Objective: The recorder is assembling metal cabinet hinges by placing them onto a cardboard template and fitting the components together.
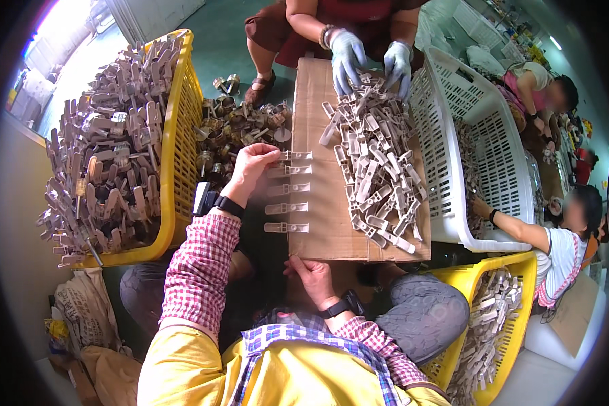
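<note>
My left hand (252, 169) reaches to the left edge of the cardboard-topped surface (318, 230). Its thumb and forefinger are pinched on the outer end of a flat grey clip (294, 155), the farthest in a row. Several similar clips (287, 208) lie side by side toward me, their outer ends jutting past the cardboard edge. Just below the near edge of the cardboard, my right hand (311, 277) is closed with fingers curled; whatever it may hold is hidden. A heap of loose grey clips (379, 169) covers the cardboard's right side.
Across from me, a person's gloved hands (348, 61) touch the heap. Left stands a yellow basket (172, 176) full of clip-like parts, beside a pile of metal parts (233, 128). Right are a white basket (446, 196) and another yellow basket (528, 284) holding clips. More people sit at right.
</note>
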A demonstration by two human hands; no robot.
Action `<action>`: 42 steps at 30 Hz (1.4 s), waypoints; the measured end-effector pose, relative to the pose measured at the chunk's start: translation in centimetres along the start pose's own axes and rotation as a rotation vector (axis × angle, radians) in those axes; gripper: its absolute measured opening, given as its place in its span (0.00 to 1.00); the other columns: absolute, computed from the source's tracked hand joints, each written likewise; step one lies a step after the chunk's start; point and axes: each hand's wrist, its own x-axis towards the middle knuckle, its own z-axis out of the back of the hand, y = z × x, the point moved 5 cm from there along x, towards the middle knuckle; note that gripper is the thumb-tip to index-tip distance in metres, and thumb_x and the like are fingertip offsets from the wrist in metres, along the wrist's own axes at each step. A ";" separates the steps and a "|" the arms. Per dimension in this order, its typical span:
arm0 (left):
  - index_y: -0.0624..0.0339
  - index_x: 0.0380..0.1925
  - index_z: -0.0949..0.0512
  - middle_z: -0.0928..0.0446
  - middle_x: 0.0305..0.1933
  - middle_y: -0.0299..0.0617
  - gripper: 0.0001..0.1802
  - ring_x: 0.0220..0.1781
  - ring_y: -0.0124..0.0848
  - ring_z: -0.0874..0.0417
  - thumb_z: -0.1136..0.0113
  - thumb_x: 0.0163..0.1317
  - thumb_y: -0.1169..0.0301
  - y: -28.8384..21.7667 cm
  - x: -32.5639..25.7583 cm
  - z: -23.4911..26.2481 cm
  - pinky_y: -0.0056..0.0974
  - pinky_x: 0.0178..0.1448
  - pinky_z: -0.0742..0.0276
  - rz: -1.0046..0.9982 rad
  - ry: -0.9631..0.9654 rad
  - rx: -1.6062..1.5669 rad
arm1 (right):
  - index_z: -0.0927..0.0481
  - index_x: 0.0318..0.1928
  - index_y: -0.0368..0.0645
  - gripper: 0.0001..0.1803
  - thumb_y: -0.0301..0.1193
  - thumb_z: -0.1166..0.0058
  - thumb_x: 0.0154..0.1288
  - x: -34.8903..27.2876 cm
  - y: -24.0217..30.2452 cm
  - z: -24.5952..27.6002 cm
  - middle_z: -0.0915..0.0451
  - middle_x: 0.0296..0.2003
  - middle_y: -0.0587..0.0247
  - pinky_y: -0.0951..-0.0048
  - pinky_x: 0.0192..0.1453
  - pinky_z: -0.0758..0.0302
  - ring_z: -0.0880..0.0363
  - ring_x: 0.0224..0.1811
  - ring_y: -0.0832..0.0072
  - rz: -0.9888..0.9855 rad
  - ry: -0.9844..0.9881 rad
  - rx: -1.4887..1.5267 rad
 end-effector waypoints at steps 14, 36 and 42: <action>0.60 0.44 0.13 0.11 0.39 0.39 0.13 0.40 0.28 0.11 0.24 0.63 0.67 -2.2 1.3 -0.6 0.35 0.47 0.15 -0.253 -0.103 0.511 | 0.08 0.45 0.37 0.16 0.39 0.36 0.79 0.1 -1.2 -0.2 0.09 0.34 0.65 0.79 0.45 0.21 0.15 0.35 0.83 -0.096 0.022 0.151; 0.59 0.47 0.14 0.15 0.35 0.37 0.14 0.35 0.28 0.15 0.33 0.69 0.62 -9.2 4.5 -6.0 0.36 0.41 0.19 -0.365 0.008 0.522 | 0.09 0.45 0.36 0.18 0.40 0.39 0.81 0.7 -1.6 -0.1 0.10 0.34 0.64 0.77 0.47 0.19 0.14 0.37 0.81 -0.111 0.074 0.141; 0.59 0.46 0.13 0.13 0.36 0.33 0.12 0.35 0.19 0.15 0.28 0.72 0.63 -5.1 3.0 -0.2 0.27 0.41 0.20 -0.047 0.052 0.152 | 0.09 0.44 0.35 0.16 0.37 0.38 0.80 0.1 -0.7 0.0 0.09 0.35 0.64 0.78 0.47 0.20 0.15 0.37 0.82 -0.107 0.022 0.143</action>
